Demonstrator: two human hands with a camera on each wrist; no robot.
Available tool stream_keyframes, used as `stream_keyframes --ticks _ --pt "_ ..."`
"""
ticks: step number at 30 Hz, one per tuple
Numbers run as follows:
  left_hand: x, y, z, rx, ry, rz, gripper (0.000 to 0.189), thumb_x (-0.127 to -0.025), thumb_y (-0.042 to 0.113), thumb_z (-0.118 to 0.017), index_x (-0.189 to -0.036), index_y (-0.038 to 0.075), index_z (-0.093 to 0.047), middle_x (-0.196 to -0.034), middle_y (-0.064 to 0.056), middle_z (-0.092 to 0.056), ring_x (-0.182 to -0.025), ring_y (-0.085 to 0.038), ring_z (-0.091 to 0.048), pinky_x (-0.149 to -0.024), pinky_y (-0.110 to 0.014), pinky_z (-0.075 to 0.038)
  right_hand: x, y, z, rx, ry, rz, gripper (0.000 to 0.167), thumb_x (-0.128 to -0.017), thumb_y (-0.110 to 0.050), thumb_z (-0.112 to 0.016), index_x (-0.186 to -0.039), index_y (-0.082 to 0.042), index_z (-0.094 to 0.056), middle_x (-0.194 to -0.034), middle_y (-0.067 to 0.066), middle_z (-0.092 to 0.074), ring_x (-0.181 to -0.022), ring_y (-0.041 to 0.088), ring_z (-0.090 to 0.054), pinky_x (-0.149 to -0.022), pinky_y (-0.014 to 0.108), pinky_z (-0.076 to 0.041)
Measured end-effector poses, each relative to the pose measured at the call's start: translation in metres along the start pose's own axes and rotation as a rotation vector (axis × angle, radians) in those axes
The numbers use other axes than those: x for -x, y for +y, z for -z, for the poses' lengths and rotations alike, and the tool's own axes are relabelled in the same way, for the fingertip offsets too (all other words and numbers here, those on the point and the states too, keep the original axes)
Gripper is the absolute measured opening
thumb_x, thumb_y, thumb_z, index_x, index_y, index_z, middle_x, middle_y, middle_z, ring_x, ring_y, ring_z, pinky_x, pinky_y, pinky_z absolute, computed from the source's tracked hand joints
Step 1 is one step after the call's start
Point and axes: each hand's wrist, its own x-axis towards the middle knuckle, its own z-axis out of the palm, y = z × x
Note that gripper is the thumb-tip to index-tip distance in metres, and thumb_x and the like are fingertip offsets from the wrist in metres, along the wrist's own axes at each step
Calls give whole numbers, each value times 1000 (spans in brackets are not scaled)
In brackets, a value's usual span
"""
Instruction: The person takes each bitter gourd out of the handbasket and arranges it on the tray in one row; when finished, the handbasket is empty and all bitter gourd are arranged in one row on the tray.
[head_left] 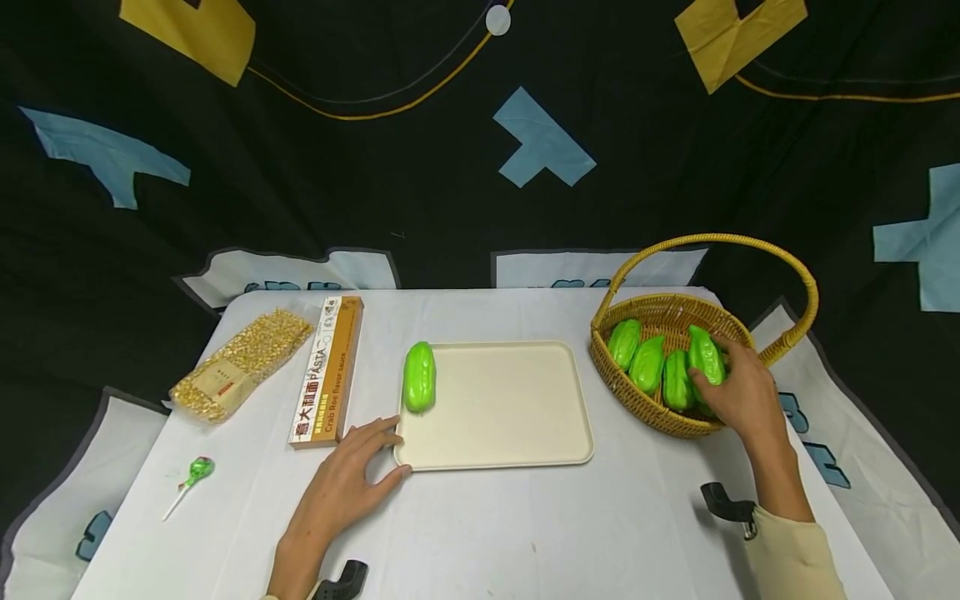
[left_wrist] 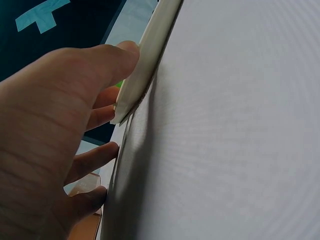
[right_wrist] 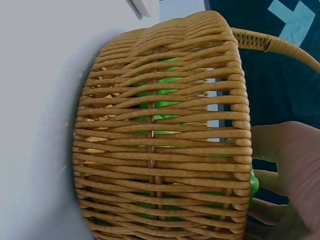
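Observation:
My right hand (head_left: 742,387) reaches over the rim of a wicker basket (head_left: 637,404), thumb and fingers on either side of a ridged, glossy green vegetable (head_left: 703,354). Several such vegetables lie in the basket; through the weave in the right wrist view, patches of green show. My left hand (head_left: 341,487) rests at the near left corner of a cream tray (head_left: 502,408), its fingers spread and relaxed. The left wrist view has the thumb (left_wrist: 129,52) on the tray's edge. Another green vegetable (head_left: 419,377) lies upright along the tray's left side.
Left of the tray lie an orange and white pasta box (head_left: 327,375) and a clear bag of yellow kernels (head_left: 243,362). Nearer the front left is a green-wrapped lollipop (head_left: 197,473). A tall arched handle (head_left: 712,237) rises over the basket. Behind the white table hangs a black cloth (head_left: 420,200).

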Motion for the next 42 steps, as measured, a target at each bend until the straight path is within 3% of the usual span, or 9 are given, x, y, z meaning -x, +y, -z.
stream_keyframes --ticks 5,10,27,35,42 --pt "1 -2 0 -2 20 -19 42 -83 26 -96 -118 12 -77 -150 -6 -66 -139 -36 -60 -122 -64 -40 4 -4 -1 -31 62 30 71 -99 -22 -73 -158 4 -44 -142 40 -51 -116 55 -54 -87 72 -53" --pt "1 -3 -1 -8 28 -29 41 -83 27 -95 -117 13 -77 -149 -6 -67 -138 -36 -61 -121 -63 -42 8 -8 -2 -52 108 58 66 -99 -19 -72 -156 2 -48 -142 37 -54 -120 55 -56 -90 72 -52" --pt "1 0 0 -9 13 -12 41 -84 29 -95 -118 14 -76 -150 -6 -66 -139 -35 -60 -121 -62 -43 20 -19 -5 -105 154 50 68 -100 -24 -73 -159 -2 -48 -144 33 -53 -126 55 -56 -97 73 -52" --pt "2 0 1 -5 1 -4 42 -84 28 -94 -118 13 -76 -150 -6 -65 -140 -35 -60 -123 -62 -41 26 -30 -7 -171 224 112 66 -95 -17 -80 -154 -1 -54 -140 32 -58 -121 54 -61 -92 70 -53" --pt "2 0 1 -6 12 -16 41 -84 27 -95 -118 13 -76 -150 -5 -65 -140 -35 -60 -122 -62 -42 32 -42 -10 -202 223 123 66 -95 -18 -80 -153 -3 -55 -145 29 -57 -122 53 -63 -90 65 -60"
